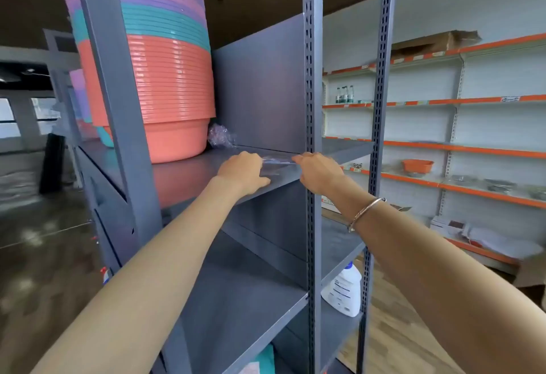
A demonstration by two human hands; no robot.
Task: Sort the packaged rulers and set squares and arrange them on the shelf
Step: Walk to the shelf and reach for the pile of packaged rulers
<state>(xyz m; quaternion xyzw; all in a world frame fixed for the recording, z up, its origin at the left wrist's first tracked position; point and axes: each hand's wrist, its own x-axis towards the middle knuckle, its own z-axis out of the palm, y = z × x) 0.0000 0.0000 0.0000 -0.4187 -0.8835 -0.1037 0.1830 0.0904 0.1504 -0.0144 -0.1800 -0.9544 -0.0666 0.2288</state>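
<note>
Two bare forearms reach forward, the right one wearing a thin bracelet (pixel 365 214) at the wrist. Low on the right, a white bottle (pixel 344 288) stands on a lower board of the rack. Both hands meet on the grey shelf (pixel 189 178) at about chest height. The left hand (pixel 242 171) lies with its back up and its thumb stretched along the board. Its fingers are hidden behind the knuckles, so I cannot tell whether they grip. The right hand (pixel 317 171) has its fingers (pixel 298 158) drawn narrow and pinching the right end of the clear pack (pixel 277 162). The pack lies flat on the shelf between the two hands (its contents are too blurred to read). Just behind it sits a crumpled bit of clear wrap (pixel 220 135), next to a tall stack of coral, teal and lilac basins (pixel 174 78). Far off, the white wall shelving (pixel 443 101) with orange edging carries an orange bowl (pixel 417 165) and a few small bottles (pixel 344 95).
</note>
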